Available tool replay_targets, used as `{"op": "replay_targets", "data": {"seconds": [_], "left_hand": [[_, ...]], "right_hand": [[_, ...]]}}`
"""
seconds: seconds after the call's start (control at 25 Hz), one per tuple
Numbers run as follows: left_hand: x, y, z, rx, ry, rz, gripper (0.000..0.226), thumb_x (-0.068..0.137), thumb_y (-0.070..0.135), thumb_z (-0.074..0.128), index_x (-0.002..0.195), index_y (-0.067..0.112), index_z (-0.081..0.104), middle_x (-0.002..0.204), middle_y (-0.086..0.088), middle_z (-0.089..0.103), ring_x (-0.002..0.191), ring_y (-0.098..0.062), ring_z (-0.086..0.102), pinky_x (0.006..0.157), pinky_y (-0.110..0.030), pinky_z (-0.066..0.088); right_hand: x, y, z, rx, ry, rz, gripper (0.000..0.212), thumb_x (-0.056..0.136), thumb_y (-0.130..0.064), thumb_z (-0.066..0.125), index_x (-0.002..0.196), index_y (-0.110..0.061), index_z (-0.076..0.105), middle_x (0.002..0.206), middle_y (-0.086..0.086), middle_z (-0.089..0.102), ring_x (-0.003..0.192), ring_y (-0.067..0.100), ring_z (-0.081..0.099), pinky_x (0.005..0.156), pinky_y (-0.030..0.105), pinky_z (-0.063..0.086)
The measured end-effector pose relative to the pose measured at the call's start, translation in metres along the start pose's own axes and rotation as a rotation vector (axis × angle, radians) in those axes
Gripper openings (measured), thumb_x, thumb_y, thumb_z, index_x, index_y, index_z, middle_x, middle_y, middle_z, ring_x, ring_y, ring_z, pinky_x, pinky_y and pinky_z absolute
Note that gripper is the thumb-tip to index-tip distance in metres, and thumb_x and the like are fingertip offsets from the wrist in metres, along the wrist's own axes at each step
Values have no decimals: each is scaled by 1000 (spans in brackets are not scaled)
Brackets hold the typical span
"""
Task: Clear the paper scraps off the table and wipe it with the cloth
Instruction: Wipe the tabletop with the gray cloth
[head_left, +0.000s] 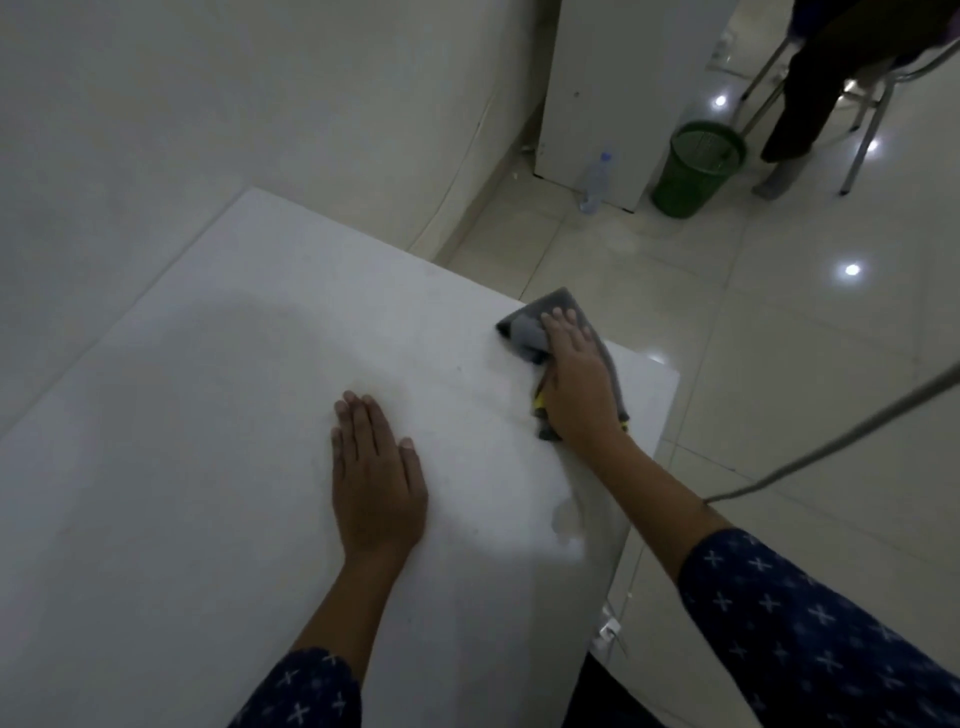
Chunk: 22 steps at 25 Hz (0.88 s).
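The cloth (558, 332) lies bunched near the far right corner of the table (234, 415), a soft grey fabric folded over itself into a rough wedge, with a lighter grey fold showing at its left and a trace of yellow and dark trim peeking out under the wrist. The right hand (576, 379) presses flat on top of it, palm down, fingers straight and close together, not curled round the fabric but pinning it to the surface. The left hand (376, 483) rests flat on bare tabletop well to the left of the cloth, fingers together and thumb a little apart, holding nothing; it looks like a brace. No paper scraps show anywhere on the table in this view, so the clearing part appears done and the wiping is the step in hand. How much of the top has been wiped cannot be told for certain: a faint wet-looking smear (563, 514) sits near the right edge close to the person, and the wide left stretch shows no sign either way. The tabletop is a smooth, matte white slab with squared edges. Beyond it the floor is glossy pale tile throwing back ceiling lights, where a green mesh wastebasket (693, 169) stands beside a clear plastic bottle (596, 182).
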<state>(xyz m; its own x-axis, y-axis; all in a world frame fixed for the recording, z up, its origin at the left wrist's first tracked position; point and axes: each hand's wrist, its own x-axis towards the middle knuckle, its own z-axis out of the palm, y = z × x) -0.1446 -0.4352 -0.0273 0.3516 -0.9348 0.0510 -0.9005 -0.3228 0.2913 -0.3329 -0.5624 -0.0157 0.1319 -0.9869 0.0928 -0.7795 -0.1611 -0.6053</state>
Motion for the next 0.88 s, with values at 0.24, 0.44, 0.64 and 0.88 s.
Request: {"op": "replay_targets", "data": {"seconds": [0.24, 0.44, 0.64, 0.88], "left_hand": [[-2, 0, -3, -35, -23, -9, 66, 91, 35, 13, 145, -3, 12, 155, -19, 12, 145, -26, 7, 119, -36, 6], [2, 7, -35, -420, -117, -122, 55, 99, 30, 26, 146, 5, 15, 157, -11, 10, 146, -18, 4, 119, -31, 4], [16, 6, -108, -1326, -190, -506, 60, 98, 47, 21, 135, 8, 45, 138, -14, 50, 129, -25, 46, 111, -34, 29], [-37, -78, -199, -1486, -52, -461, 36, 96, 25, 46, 114, -2, 60, 112, -28, 63, 102, -41, 62, 78, -44, 55]], "right_hand": [[7, 48, -64, -138, 104, 168, 36, 90, 3, 40, 124, -2, 50, 123, 20, 57, 107, 34, 55, 92, 35, 42], [19, 10, -69, -175, 41, -123, 37, 90, -3, 49, 127, -8, 54, 130, 16, 57, 120, 33, 53, 106, 39, 36], [-29, -104, -42, 102, -8, -639, 38, 89, -7, 46, 125, -14, 57, 135, 13, 55, 126, 22, 47, 103, 36, 41], [-104, -215, 9, 183, -208, -914, 36, 92, -14, 48, 124, -27, 57, 113, 9, 56, 101, 24, 55, 81, 36, 51]]}}
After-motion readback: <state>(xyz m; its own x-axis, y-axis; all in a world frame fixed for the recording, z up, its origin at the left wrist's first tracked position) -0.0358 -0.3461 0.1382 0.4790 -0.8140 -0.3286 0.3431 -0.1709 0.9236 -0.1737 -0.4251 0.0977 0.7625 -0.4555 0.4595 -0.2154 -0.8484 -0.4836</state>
